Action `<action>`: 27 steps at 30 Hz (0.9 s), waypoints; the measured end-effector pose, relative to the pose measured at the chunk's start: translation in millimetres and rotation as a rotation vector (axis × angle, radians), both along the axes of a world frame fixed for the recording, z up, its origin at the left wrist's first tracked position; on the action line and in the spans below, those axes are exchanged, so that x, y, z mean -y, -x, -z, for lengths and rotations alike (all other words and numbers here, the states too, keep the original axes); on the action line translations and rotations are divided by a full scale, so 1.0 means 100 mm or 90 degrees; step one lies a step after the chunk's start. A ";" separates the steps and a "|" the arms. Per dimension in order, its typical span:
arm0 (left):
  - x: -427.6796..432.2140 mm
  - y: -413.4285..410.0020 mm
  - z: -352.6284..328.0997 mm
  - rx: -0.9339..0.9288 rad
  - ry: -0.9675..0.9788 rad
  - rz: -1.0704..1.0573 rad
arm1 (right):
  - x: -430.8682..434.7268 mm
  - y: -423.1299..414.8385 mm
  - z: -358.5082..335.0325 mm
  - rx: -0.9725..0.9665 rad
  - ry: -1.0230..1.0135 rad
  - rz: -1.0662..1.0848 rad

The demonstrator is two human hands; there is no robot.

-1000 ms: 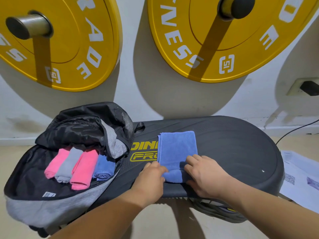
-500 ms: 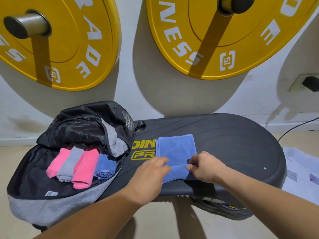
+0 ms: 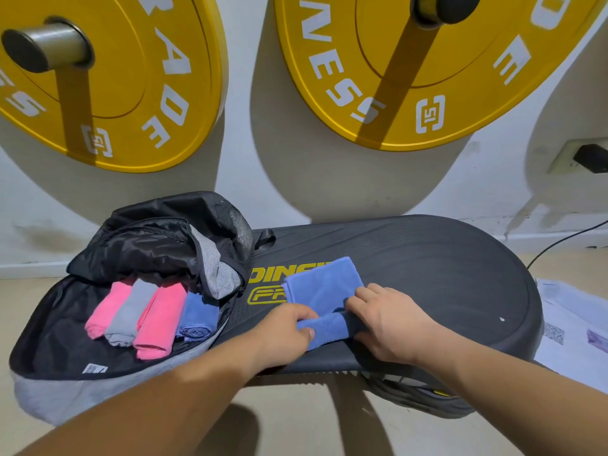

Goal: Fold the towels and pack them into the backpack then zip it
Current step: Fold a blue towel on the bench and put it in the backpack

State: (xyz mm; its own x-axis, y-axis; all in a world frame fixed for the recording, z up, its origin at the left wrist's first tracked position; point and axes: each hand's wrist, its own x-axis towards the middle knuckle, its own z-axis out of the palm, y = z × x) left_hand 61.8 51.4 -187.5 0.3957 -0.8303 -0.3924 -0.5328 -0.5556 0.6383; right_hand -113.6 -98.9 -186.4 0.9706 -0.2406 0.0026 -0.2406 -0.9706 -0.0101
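While both hands, left hand (image 3: 285, 327) and right hand (image 3: 385, 319), grip the blue towel's (image 3: 324, 284) rolled near edge, the open backpack (image 3: 59, 386) lies left of them.

Backpack (image 3: 49, 390) mouth: left open; bare lining is exposed left of and in front of the four rolls (image 3: 161, 320).
Far end: overhung by the bunched flap (image 3: 158, 245), by which the rolls' tips are covered.
Board (image 3: 444, 274) middle: taken up by the towel (image 3: 324, 284), gripped by the left hand (image 3: 279, 334) and right hand (image 3: 388, 324).
Board right: bare surface is offered.
Floor right: covered by papers (image 3: 575, 324).
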 end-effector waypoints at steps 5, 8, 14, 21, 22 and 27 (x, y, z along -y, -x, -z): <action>0.00 -0.04 -0.04 -0.037 -0.023 -0.140 | 0.02 -0.15 -0.12 -0.059 -0.165 0.109; -0.08 -0.05 -0.06 0.337 0.100 0.061 | 0.06 -0.22 -0.06 -0.048 -0.200 0.169; -0.10 0.25 -0.04 0.543 0.032 0.292 | 0.11 -0.37 -0.04 0.023 -0.193 0.253; 0.03 0.04 0.08 0.360 0.089 0.090 | 0.17 -0.40 -0.03 0.063 -0.127 0.113; 0.06 0.01 0.06 0.323 0.081 0.062 | 0.19 -0.38 -0.02 0.031 -0.122 0.100; 0.12 -0.14 -0.01 0.101 0.027 -0.082 | 0.24 -0.41 -0.03 -0.009 -0.192 0.143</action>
State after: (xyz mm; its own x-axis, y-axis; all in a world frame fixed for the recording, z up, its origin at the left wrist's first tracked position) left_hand 75.8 39.6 -186.2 0.5535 -0.7834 -0.2828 -0.5549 -0.6001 0.5762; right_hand -72.8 -123.2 -183.8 0.8928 -0.4356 -0.1146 -0.4497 -0.8471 -0.2831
